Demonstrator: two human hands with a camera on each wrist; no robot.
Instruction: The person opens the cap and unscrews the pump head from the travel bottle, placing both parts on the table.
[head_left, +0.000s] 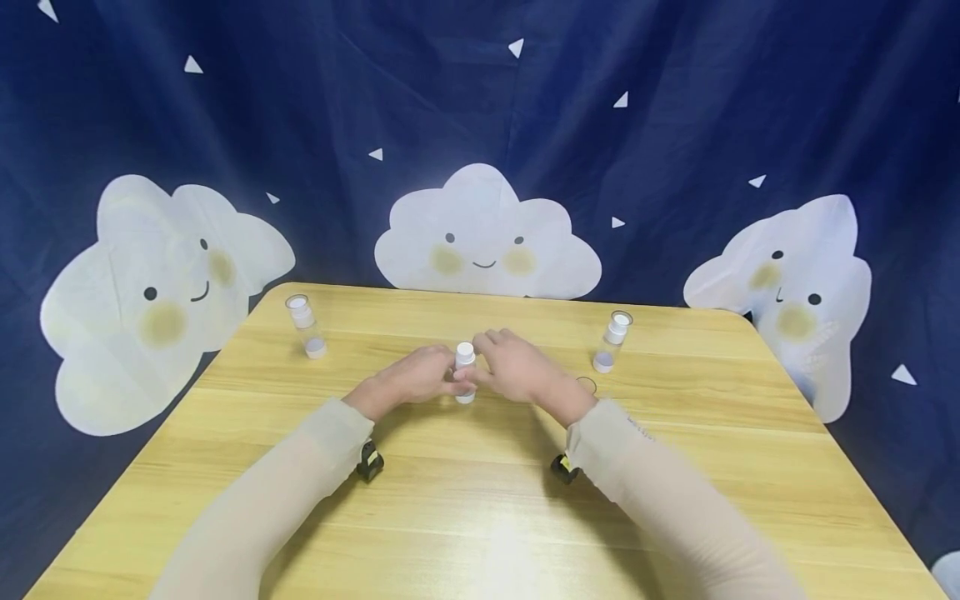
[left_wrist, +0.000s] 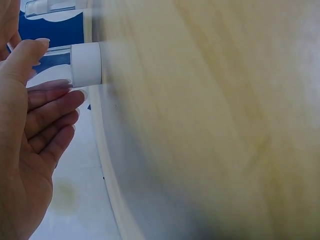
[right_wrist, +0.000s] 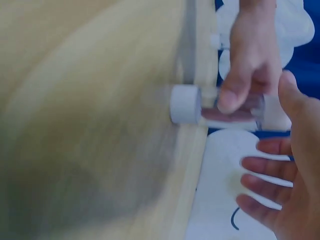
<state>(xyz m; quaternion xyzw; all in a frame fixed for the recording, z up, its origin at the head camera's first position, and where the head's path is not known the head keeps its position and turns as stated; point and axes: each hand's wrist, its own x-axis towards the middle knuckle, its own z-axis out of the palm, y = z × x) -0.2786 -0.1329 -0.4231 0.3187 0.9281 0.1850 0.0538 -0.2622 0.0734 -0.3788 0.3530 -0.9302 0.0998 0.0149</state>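
A small clear bottle with a white base and white top (head_left: 465,351) stands upright near the middle of the wooden table. My left hand (head_left: 423,374) holds it round the clear body, thumb (right_wrist: 229,100) on the near side and fingers partly hidden behind. Beside the bottle's upper part is my right hand (head_left: 517,365), its thumb overlapping the bottle in the head view. Spread and slightly bent, the right fingers (right_wrist: 270,167) grip nothing in the right wrist view. The bottle's white base (left_wrist: 86,64) meets the table in the left wrist view.
Two similar bottles with clear covers stand farther out, a left one (head_left: 306,327) and a right one (head_left: 613,342). A thin round rim (head_left: 587,385) shows behind my right wrist. Dark blue curtain (head_left: 450,100) with white clouds hangs behind the wooden table (head_left: 465,517).
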